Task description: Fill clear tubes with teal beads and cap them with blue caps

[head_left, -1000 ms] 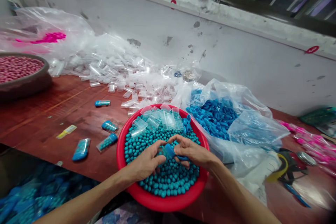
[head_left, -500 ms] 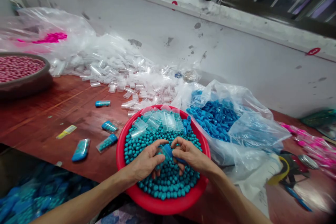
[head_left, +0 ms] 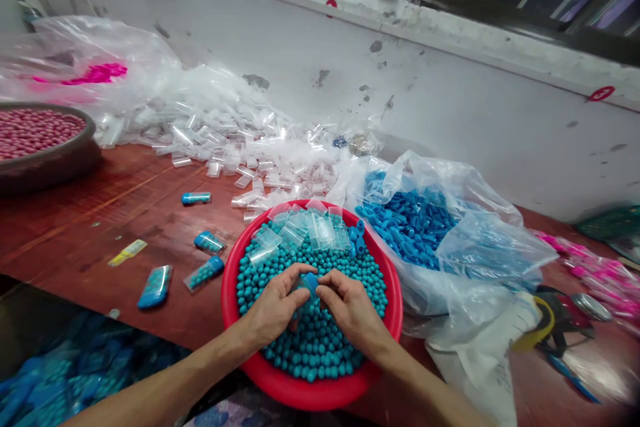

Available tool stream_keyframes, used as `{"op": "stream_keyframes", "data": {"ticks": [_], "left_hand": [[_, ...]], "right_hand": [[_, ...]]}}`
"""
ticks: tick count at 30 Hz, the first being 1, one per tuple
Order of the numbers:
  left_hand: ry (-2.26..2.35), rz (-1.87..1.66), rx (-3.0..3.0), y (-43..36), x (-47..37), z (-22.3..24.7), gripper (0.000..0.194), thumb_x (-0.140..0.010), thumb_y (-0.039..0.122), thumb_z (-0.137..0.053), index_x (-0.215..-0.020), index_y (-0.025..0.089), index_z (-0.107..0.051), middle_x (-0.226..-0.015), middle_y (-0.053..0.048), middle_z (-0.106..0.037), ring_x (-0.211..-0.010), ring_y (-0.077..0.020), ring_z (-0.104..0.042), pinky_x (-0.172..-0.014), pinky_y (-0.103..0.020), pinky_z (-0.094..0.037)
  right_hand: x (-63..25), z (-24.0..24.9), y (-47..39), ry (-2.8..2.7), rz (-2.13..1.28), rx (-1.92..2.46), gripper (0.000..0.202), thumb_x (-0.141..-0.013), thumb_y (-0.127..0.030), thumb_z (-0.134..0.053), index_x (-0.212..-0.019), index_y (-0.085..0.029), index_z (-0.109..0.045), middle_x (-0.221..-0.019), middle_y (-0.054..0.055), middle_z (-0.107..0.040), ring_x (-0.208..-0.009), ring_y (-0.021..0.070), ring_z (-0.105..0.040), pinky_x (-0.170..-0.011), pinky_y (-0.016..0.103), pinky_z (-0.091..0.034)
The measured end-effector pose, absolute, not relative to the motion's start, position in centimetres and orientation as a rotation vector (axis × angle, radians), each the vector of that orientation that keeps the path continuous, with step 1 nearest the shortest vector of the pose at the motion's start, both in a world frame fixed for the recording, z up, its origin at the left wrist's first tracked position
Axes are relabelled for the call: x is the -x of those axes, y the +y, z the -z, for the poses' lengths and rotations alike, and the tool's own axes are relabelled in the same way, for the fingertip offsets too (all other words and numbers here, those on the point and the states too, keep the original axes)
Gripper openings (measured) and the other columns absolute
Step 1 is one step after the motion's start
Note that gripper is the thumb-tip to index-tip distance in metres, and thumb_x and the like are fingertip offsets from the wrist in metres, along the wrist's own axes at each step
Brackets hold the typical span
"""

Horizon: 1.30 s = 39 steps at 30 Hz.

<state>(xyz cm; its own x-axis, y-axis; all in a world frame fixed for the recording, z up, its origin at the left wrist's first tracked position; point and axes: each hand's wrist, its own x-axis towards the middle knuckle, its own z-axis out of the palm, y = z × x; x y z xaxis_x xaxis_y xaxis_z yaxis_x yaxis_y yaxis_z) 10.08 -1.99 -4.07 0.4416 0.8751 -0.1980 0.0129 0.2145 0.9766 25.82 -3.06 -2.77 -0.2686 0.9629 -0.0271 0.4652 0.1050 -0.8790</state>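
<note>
Over a red basin [head_left: 231, 310] full of teal beads [head_left: 320, 353], both my hands meet at a small clear case with a blue cap [head_left: 309, 282]. My left hand [head_left: 277, 300] pinches the case between thumb and fingers. From the other side, my right hand [head_left: 347, 303] has its closed fingertips at the blue cap; whether anything else is in them is hidden. Several empty clear sleeves [head_left: 320, 230] lie on the beads at the basin's far side, and a few blue caps [head_left: 357, 239] rest at its right rim.
Filled blue-capped cases [head_left: 155, 285] lie on the red table left of the basin. Behind is a heap of clear sleeves [head_left: 240, 133]. A plastic bag of blue caps [head_left: 415, 227] stands right. A bowl of pink beads [head_left: 40, 133] sits far left; tape [head_left: 533, 327] lies right.
My right hand has moved a little left, and its fingers have closed in on the capped end. The case has shifted slightly left with my left hand.
</note>
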Motion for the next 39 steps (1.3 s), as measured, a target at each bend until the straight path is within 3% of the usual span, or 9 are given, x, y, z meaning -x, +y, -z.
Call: {"op": "stream_keyframes", "data": {"ticks": [3,6,10,13,18,22,25,30,39], "left_hand": [[0.915,-0.764,-1.218,-1.9,-9.9,4.1,0.027,-0.078,0.032,-0.048,-0.102,0.020,-0.044,-0.059,0.008,-0.039,-0.038,-0.0024,-0.033,-0.033,-0.013,-0.031],[0.907,-0.711,-1.209,-1.8,-9.9,3.9,0.029,-0.079,0.035,-0.046,-0.103,0.020,-0.040,-0.060,0.008,-0.042,-0.036,-0.0032,-0.039,-0.032,-0.013,-0.031],[0.866,-0.615,-1.255,-1.9,-10.0,3.8,0.027,-0.080,0.034,-0.043,-0.103,0.021,-0.038,-0.061,0.008,-0.043,-0.035,-0.0032,-0.041,-0.033,-0.014,-0.033],[0.863,-0.609,-1.291,-2.1,-10.1,3.7,0.026,-0.080,0.031,-0.042,-0.104,0.021,-0.039,-0.059,0.009,-0.039,-0.035,-0.0032,-0.038,-0.033,-0.014,-0.033],[0.988,-0.782,-1.258,-2.2,-10.1,3.5,0.039,-0.079,0.029,-0.044,-0.117,0.021,-0.035,-0.063,0.007,-0.042,-0.044,-0.0063,-0.039,-0.041,-0.019,-0.038],[0.982,-0.867,-1.304,-1.9,-9.9,3.9,0.040,-0.077,0.026,-0.047,-0.116,0.018,-0.041,-0.078,0.001,-0.054,-0.076,-0.0146,-0.052,-0.069,-0.026,-0.043],[0.935,-0.856,-1.304,-1.7,-9.9,4.1,0.032,-0.077,0.026,-0.048,-0.108,0.018,-0.047,-0.086,0.000,-0.055,-0.088,-0.0161,-0.050,-0.079,-0.027,-0.040],[0.986,-0.853,-1.282,-1.8,-9.9,3.8,0.018,-0.076,0.028,-0.049,-0.090,0.018,-0.049,-0.079,0.002,-0.055,-0.079,-0.0145,-0.051,-0.073,-0.025,-0.040],[1.151,-0.856,-1.536,-2.1,-10.2,3.3,0.015,-0.079,0.021,-0.040,-0.090,0.018,-0.050,-0.082,0.000,-0.056,-0.079,-0.0157,-0.052,-0.075,-0.027,-0.039]], "right_hand": [[-25.5,2.4,-4.1,-2.004,-0.839,1.351,0.015,-0.084,-0.024,-0.043,-0.089,-0.019,-0.056,-0.075,0.003,-0.057,-0.069,0.0158,-0.054,-0.067,0.028,-0.042],[-26.7,1.4,-3.6,-2.071,-0.931,1.269,0.024,-0.080,-0.021,-0.048,-0.103,-0.020,-0.056,-0.089,0.005,-0.057,-0.083,0.0174,-0.053,-0.077,0.031,-0.042],[-28.5,0.4,-1.5,-1.844,-1.453,1.278,0.027,-0.075,-0.023,-0.055,-0.101,-0.020,-0.058,-0.079,0.000,-0.053,-0.055,0.0098,-0.050,-0.052,0.024,-0.044],[-28.2,0.8,-0.9,-1.631,-1.541,1.344,0.045,-0.069,-0.023,-0.061,-0.112,-0.019,-0.050,-0.078,-0.001,-0.053,-0.049,0.0084,-0.048,-0.045,0.022,-0.043],[-26.1,1.6,-2.6,-1.941,-1.107,1.383,0.050,-0.077,-0.030,-0.055,-0.124,-0.018,-0.042,-0.103,0.008,-0.057,-0.084,0.0200,-0.056,-0.075,0.033,-0.046],[-24.3,2.3,-4.1,-2.164,-0.952,1.486,0.092,-0.064,-0.040,-0.066,-0.136,-0.011,-0.016,-0.130,0.019,-0.035,-0.116,0.0312,-0.039,-0.090,0.042,-0.038],[-23.0,2.7,-4.4,-2.153,-0.772,1.593,0.083,-0.064,-0.037,-0.064,-0.131,-0.011,-0.022,-0.119,0.019,-0.044,-0.104,0.0312,-0.050,-0.082,0.044,-0.044],[-21.5,3.1,-4.7,-2.164,-0.526,1.599,0.068,-0.063,-0.030,-0.059,-0.121,-0.011,-0.030,-0.100,0.016,-0.050,-0.080,0.0289,-0.058,-0.064,0.043,-0.049],[-22.5,2.8,-4.4,-2.215,-0.771,1.557,0.073,-0.069,-0.032,-0.060,-0.129,-0.012,-0.024,-0.109,0.015,-0.050,-0.087,0.0268,-0.057,-0.071,0.039,-0.047]]}}
